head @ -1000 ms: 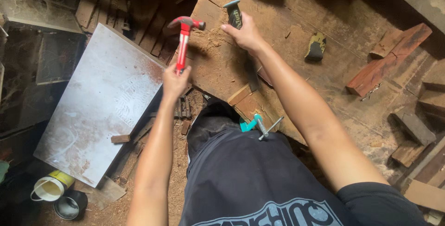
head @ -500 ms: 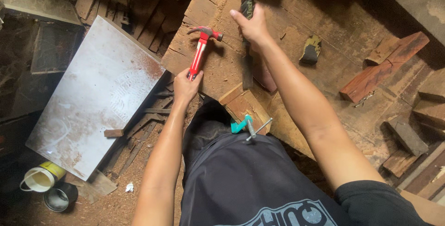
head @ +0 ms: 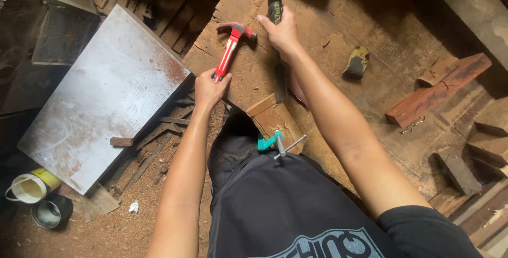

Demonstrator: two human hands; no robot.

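The left hand (head: 207, 86) is clenched around the lower end of the red handle of a claw hammer (head: 231, 41). The hammer head is lifted a little and points toward the top of a chisel (head: 274, 9), very near its cap. The right hand (head: 280, 33) is wrapped around the dark grip of this chisel, just under the pale green cap, and keeps the tool close to upright on the wooden workbench (head: 338, 14), near its left edge.

To my judgement, the step in hand is the striking of the chisel: the hammer is set beside the cap. The next blow would call for a steady right hand, so that the chisel does not tilt, and for a hammer face that lands flat on the cap and not on the fingers below it.

Both forearms are stretched forward from the body, the left one almost straight, the right one passing over a reddish wood block (head: 275, 118) at the near edge of the bench. A teal clamp (head: 275, 142) sits by this block. Further right on the bench lie a small dark scrap (head: 357, 62) and a long reddish wood piece (head: 439, 89). Left of the bench a grey metal sheet (head: 100, 96) lies over the floor, and two tins (head: 39, 197) stand beside its near corner.
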